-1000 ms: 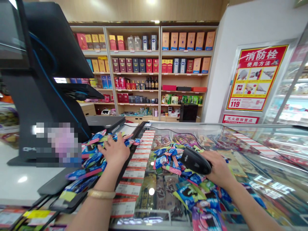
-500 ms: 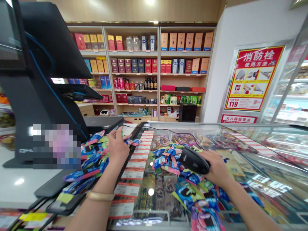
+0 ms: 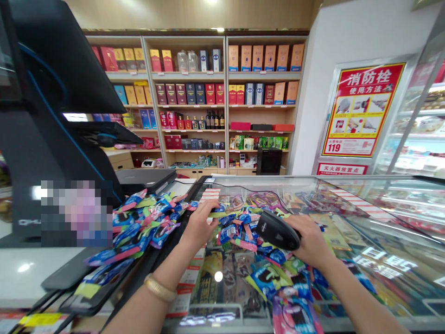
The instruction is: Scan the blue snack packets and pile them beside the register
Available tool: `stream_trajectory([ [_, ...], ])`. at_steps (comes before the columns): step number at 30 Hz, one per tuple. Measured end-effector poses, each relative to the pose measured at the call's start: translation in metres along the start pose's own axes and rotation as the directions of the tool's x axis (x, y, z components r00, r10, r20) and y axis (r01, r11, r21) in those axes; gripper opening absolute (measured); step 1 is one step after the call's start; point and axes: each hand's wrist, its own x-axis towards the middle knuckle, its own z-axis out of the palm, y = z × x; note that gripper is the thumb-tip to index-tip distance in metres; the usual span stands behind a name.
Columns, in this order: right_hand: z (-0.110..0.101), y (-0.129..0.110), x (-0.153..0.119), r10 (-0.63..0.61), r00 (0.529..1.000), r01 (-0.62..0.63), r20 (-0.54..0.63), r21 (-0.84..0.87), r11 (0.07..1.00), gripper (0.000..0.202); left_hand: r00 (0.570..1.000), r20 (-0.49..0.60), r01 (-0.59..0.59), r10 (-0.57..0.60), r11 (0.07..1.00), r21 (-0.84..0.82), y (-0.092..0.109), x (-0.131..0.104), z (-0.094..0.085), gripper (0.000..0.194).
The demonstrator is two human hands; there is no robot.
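My right hand (image 3: pixel 309 239) is wrapped around a black handheld barcode scanner (image 3: pixel 278 230), held over a pile of small blue, pink and green snack packets (image 3: pixel 243 227) on the glass top. At that pile's left edge is my left hand (image 3: pixel 203 222), a gold bangle on its wrist. Its thumb and fingers are curved but apart, with the fingertips at a packet; no firm grip shows. Further left, a second heap of similar packets (image 3: pixel 139 227) lies beside the black register stand. A larger purple-and-blue packet (image 3: pixel 295 315) lies near the front edge.
A black register with a screen (image 3: pixel 66 60) rises at the left. The scanner's thin cable (image 3: pixel 243 186) runs across the glass display case (image 3: pixel 219 290). Black devices with cables (image 3: pixel 66 273) lie at the counter's front left. Shelves of boxed goods (image 3: pixel 194 95) stand behind.
My left hand has moved right, from over the left heap to the edge of the pile on the glass. My right hand keeps the scanner in nearly the same place.
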Motion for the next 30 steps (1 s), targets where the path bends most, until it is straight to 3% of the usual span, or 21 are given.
stream_trajectory([
  [4, 0.0, 0.0, 0.0, -0.002, 1.0, 0.001, 0.011, 0.023, 1.0, 0.023, 0.991, -0.002, -0.135, 0.135, 0.991, 0.004, 0.011, 0.001, -0.001, 0.023],
  [10, -0.001, -0.001, 0.002, -0.011, 1.0, 0.011, -0.011, 0.027, 1.0, 0.024, 0.966, 0.0, -0.257, 0.257, 0.966, 0.004, 0.024, -0.002, 0.001, 0.026],
  [18, -0.001, -0.001, 0.002, -0.001, 1.0, 0.001, -0.019, 0.019, 1.0, 0.021, 0.958, 0.049, -0.284, 0.284, 0.959, -0.001, 0.033, -0.005, 0.002, 0.025],
  [23, 0.0, 0.001, 0.001, -0.001, 1.0, 0.001, -0.021, 0.005, 1.0, 0.022, 0.966, 0.099, -0.239, 0.24, 0.971, -0.02, 0.035, -0.006, 0.003, 0.026],
  [30, 0.001, 0.002, -0.001, 0.009, 1.0, -0.009, -0.019, 0.0, 1.0, 0.021, 0.992, -0.03, -0.117, 0.123, 0.981, 0.153, 0.036, -0.006, 0.013, 0.023],
])
